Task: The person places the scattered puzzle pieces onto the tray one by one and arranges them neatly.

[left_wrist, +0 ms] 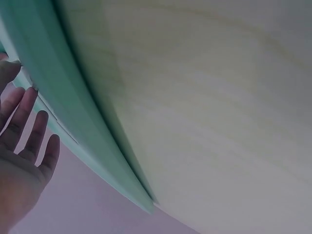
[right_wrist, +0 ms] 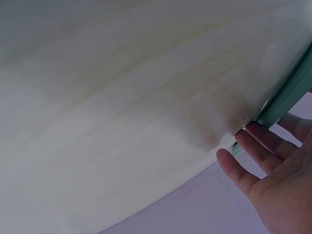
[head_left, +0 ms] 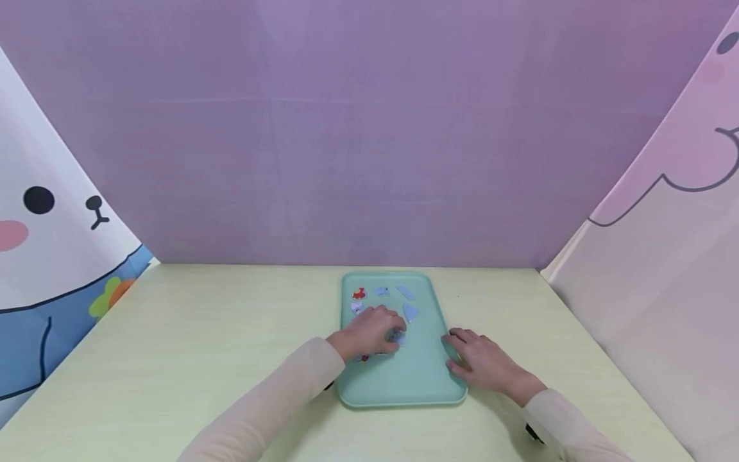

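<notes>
A pale green tray (head_left: 404,388) lies on the table with small flat printed cutouts on it. Over its middle, my left hand (head_left: 372,330) pinches a blue-grey cutout (head_left: 398,338) between thumb and fingers; the hand hides part of it. In the left wrist view, the thumb and forefinger of my left hand (left_wrist: 22,141) come close together above the tray edge (left_wrist: 63,83). Resting at the tray's right rim is my right hand (head_left: 485,360), its fingers loosely extended. The right wrist view has those fingers (right_wrist: 258,151) by the green rim (right_wrist: 287,97).
Toward the tray's far end lie a red cutout (head_left: 359,293), a bluish cutout (head_left: 382,291), a narrow strip (head_left: 406,292) and a pale triangular cutout (head_left: 410,312). Beneath the tray is a light wood-look table (head_left: 231,308). A purple backdrop (head_left: 346,141) stands behind, with printed cloths at both sides.
</notes>
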Demonstrator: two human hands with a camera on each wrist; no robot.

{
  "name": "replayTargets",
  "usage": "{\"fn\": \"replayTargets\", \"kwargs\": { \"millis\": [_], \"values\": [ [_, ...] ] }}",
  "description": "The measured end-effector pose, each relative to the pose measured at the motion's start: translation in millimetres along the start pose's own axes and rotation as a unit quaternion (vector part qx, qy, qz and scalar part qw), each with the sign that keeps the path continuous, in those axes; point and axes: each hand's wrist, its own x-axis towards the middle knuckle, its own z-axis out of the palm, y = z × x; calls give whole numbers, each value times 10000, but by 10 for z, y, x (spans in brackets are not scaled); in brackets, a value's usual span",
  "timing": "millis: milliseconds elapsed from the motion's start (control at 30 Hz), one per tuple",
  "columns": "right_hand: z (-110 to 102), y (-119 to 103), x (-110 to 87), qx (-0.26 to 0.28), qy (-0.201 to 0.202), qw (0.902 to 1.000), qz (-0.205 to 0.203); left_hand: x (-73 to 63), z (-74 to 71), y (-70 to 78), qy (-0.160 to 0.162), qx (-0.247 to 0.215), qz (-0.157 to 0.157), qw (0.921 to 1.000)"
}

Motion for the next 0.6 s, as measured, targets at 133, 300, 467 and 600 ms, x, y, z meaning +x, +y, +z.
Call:
{"fn": "replayTargets", "kwargs": {
  "millis": [133,300,467,600],
  "values": [
    [9,7,0,-26,23,10000,-13,-20,-28,1,-10,-79,1,10000],
    [12,11,-3,-20,1,10000,5,-25,-19,-12,25,-98,60,9999],
    [12,12,-3,-25,-6,10000,18,-24,-7,-29,-1,-83,57,9999],
    [7,12,0,-17,-4,10000,15,-44,-18,-33,-43,-43,-33,10000]
  ]
}}
